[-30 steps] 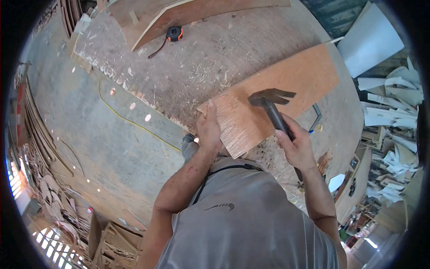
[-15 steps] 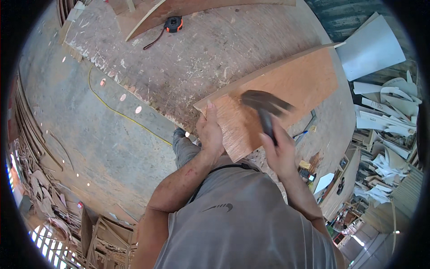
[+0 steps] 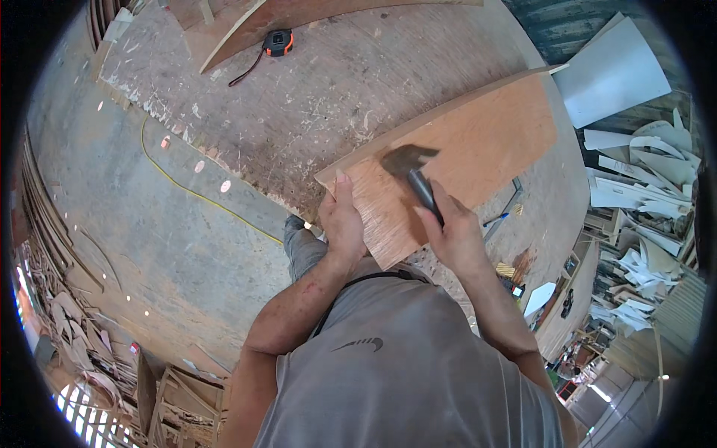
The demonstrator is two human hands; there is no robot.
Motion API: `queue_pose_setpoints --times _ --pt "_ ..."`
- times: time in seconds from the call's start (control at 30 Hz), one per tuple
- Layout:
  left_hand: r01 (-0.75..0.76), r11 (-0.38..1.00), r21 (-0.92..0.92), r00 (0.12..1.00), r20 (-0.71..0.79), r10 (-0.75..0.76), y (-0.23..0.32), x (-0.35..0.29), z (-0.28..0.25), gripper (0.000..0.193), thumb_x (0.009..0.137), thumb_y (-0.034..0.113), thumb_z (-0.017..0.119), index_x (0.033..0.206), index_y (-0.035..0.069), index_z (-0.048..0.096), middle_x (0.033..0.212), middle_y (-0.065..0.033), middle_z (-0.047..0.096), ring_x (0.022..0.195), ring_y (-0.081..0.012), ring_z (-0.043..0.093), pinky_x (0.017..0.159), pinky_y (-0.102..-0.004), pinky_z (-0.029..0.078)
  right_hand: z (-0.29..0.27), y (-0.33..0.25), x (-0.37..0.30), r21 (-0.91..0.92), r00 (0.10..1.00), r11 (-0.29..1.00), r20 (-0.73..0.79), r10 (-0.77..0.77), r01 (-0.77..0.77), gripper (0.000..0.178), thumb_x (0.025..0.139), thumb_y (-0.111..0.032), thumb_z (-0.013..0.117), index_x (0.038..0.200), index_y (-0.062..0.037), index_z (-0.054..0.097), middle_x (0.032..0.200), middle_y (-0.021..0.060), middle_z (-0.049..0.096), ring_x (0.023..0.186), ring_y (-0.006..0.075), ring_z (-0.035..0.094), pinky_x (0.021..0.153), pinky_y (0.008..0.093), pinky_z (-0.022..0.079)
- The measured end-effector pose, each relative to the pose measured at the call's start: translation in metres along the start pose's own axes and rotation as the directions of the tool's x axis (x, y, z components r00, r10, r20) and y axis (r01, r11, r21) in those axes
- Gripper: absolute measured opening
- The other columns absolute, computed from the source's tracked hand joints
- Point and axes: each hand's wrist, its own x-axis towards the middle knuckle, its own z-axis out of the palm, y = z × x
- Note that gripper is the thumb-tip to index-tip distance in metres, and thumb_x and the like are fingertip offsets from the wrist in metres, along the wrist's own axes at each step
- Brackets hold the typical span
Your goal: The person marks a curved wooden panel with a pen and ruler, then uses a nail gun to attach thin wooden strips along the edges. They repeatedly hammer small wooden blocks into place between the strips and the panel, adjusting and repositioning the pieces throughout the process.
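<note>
Where the floor (image 3: pixel 187 246) lies beyond the left edge of the table (image 3: pixel 246 127), a yellow cord (image 3: pixel 181 180) runs along it. Toward the table's far edge sits a tape measure (image 3: pixel 278 42), its strap trailing toward the left edge, apparently set there to leave the near side free. A curved wooden piece (image 3: pixel 243 26) stands beside it.

At the near left corner, the left hand (image 3: pixel 343 224) is partly closed on the end of a plywood board (image 3: pixel 478 142), thumb on top, fingers out of sight; this grip probably steadies the piece. The board runs from that corner to the right edge, face up.

The right hand (image 3: pixel 457 237) is closed around the handle of a hammer (image 3: pixel 417 178), whose blurred head is over the board's left portion; contact cannot be confirmed. Gripping the handle low would favour a freer swing.

Right of the board, a blue pen (image 3: pixel 496 220) lies at an angled metal piece (image 3: pixel 513 200). Beyond the right edge are a white sheet (image 3: pixel 616 71) and loosely heaped offcuts (image 3: pixel 642 194), with no container identifiable around them.
</note>
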Motion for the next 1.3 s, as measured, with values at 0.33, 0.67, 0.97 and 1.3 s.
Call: queue_pose_setpoints --times 0.33,0.67,0.97,1.3 --pt "0.003 1.0 0.025 1.0 -0.031 -0.002 -0.002 0.001 -0.001 0.05 0.103 0.04 0.041 0.119 -0.005 0.054 0.109 -0.0169 0.065 0.095 -0.0245 0.067 0.082 -0.0372 0.056 -0.009 -0.003 -0.006 0.036 0.97 0.985 -0.184 -0.16 0.17 0.043 0.09 -0.013 0.065 0.128 0.0039 0.053 0.101 0.0271 0.064 0.087 0.0387 0.068 0.074 0.0389 0.053" --pt "-0.03 0.999 -0.022 0.999 -0.044 0.029 -0.001 0.001 0.004 0.046 0.103 0.039 0.043 0.116 -0.004 0.056 0.105 -0.0159 0.065 0.089 -0.0226 0.067 0.078 -0.0362 0.057 0.005 0.018 -0.016 0.219 0.998 0.975 -0.069 -0.009 0.024 0.044 0.089 -0.015 0.069 0.124 0.0068 0.055 0.107 0.0256 0.065 0.095 0.0345 0.068 0.078 0.0374 0.053" --pt "-0.037 0.999 0.016 0.998 -0.057 0.037 -0.004 0.001 -0.002 0.045 0.103 0.039 0.045 0.116 -0.002 0.055 0.105 -0.0137 0.065 0.089 -0.0215 0.067 0.077 -0.0355 0.058 0.006 0.002 -0.053 0.13 0.997 0.99 -0.065 -0.05 0.058 0.046 0.089 -0.014 0.069 0.125 0.0093 0.054 0.098 0.0265 0.065 0.088 0.0369 0.067 0.074 0.0401 0.054" --pt "-0.017 1.0 0.026 0.996 -0.085 0.02 -0.002 0.001 0.003 0.046 0.102 0.04 0.046 0.116 -0.003 0.054 0.105 -0.015 0.064 0.09 -0.0235 0.067 0.078 -0.0376 0.058 0.006 -0.002 -0.019 0.155 0.997 0.988 -0.077 0.013 -0.001 0.042 0.09 -0.013 0.067 0.125 0.006 0.055 0.104 0.0252 0.066 0.092 0.0362 0.068 0.08 0.0392 0.053"
